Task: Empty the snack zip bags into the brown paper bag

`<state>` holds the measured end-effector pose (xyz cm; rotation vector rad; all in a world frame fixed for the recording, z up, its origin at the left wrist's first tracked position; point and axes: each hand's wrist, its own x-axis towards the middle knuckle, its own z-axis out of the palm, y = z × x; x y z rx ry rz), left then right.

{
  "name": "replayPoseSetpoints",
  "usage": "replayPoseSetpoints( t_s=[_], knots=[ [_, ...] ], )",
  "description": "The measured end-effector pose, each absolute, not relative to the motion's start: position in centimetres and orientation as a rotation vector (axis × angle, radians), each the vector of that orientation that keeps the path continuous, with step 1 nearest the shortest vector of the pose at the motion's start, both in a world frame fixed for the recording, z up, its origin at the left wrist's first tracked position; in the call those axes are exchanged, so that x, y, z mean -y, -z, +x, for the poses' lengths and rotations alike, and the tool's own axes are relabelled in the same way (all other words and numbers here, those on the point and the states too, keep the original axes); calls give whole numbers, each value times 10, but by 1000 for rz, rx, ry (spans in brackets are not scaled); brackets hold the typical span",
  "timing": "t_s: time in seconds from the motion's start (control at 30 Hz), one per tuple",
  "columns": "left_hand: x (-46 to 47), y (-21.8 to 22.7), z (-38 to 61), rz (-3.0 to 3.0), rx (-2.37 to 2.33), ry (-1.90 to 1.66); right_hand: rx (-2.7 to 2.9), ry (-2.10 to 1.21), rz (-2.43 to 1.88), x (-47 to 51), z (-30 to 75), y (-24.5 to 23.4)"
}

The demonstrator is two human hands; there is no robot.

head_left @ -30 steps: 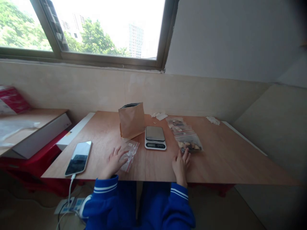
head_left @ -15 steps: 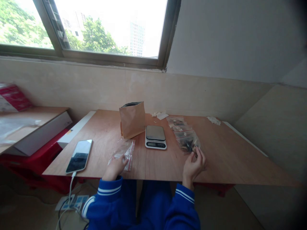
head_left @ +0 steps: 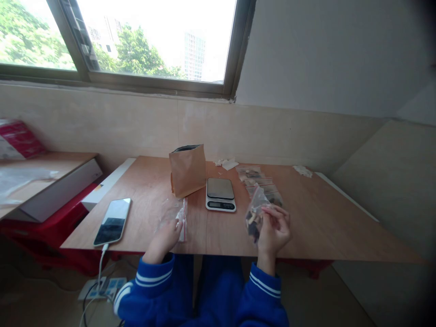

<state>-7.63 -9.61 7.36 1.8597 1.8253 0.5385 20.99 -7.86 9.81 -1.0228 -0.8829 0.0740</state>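
In the head view, the right hand (head_left: 275,230) is clamped on a filled bag (head_left: 252,219) (clear plastic, pale and dark pieces inside), held up to the right of the scale (head_left: 220,195). The left hand (head_left: 165,238) touches the clear bags (head_left: 183,218) on the tabletop (head_left: 327,222); whether it grips them, I cannot tell.

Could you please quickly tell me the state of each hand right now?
Left hand: touching the red-striped clear plastic; whether it grips cannot be told.
Right hand: closed, holding a filled clear bag.
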Motion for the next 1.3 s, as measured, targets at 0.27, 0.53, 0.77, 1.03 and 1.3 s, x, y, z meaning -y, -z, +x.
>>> replayPoseSetpoints(
  t_s=[0.27,0.53,0.77,1.03,1.3],
  knots=[
    [103,-116,-27,1559,-1121,-886,855,-732,-783,83,162,-122],
    [98,-116,-26,1503,-966,-938,943,-848,-893,76,152,-110],
    [98,-123,-17,1336,-1004,-1223,1395,-776,-1063,79,142,-111],
    [97,-119,-25,1289,-1098,-1254,1567,-1032,-927,94,108,-123],
    [92,-111,-30,1517,-1231,-1276,1612,-970,-919,92,108,-123]
  ],
)
